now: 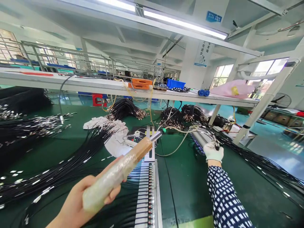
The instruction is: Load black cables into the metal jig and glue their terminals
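left hand (78,202) closed around the wrapped handle of a tool (118,172), held low and near, with the metal tip pointing away over the slotted metal rack (148,190) at mid-bench. right hand (213,152), in a white glove and checked sleeve, is farther out, pinching the end of a black cable (217,146). green bench (185,177) carries cable bundles (59,171) on both sides. white cloth (114,144) lies just beyond the tool. shelf (95,85) runs above.
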Demonstrator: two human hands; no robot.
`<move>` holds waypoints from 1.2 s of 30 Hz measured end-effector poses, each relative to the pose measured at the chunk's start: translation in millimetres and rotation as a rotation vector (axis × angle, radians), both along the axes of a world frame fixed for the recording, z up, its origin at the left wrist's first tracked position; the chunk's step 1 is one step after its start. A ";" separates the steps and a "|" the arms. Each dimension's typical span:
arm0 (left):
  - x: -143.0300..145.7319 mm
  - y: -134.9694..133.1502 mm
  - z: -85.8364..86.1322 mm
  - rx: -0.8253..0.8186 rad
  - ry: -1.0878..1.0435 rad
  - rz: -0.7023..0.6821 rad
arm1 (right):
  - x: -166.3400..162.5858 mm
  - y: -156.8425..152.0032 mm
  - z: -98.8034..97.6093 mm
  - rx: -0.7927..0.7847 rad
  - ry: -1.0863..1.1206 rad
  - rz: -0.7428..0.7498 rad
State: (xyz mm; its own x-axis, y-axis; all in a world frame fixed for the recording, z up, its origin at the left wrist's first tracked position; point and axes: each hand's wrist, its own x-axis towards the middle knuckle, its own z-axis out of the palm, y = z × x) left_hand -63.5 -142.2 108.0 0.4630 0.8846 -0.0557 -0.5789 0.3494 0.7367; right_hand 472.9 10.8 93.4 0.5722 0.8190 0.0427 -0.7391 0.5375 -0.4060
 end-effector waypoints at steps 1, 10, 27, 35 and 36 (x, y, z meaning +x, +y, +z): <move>-0.5 6.1 3.3 -0.028 -0.033 0.019 | -1.2 2.8 2.7 -0.018 -0.032 0.029; 25.9 38.9 -6.8 0.132 -0.249 -0.285 | -61.1 -13.7 -11.7 -0.242 -0.231 0.381; 28.0 39.5 -11.4 0.304 -0.126 -0.344 | -40.2 -164.3 -28.0 -0.566 -0.502 -0.139; 77.8 6.6 14.4 1.104 0.730 -0.456 | -153.6 -181.3 3.0 -0.249 -0.710 0.578; 84.7 4.0 10.1 1.086 0.726 -0.506 | -164.2 -177.4 -1.2 -0.260 -0.648 0.597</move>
State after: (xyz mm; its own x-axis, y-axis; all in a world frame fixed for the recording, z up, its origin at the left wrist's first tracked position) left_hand 21.1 -138.2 118.1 0.9045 0.3874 0.1784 0.0590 -0.5279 0.8472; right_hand 308.8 -166.6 92.2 -0.0203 0.9996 -0.0190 -0.4504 -0.0261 -0.8925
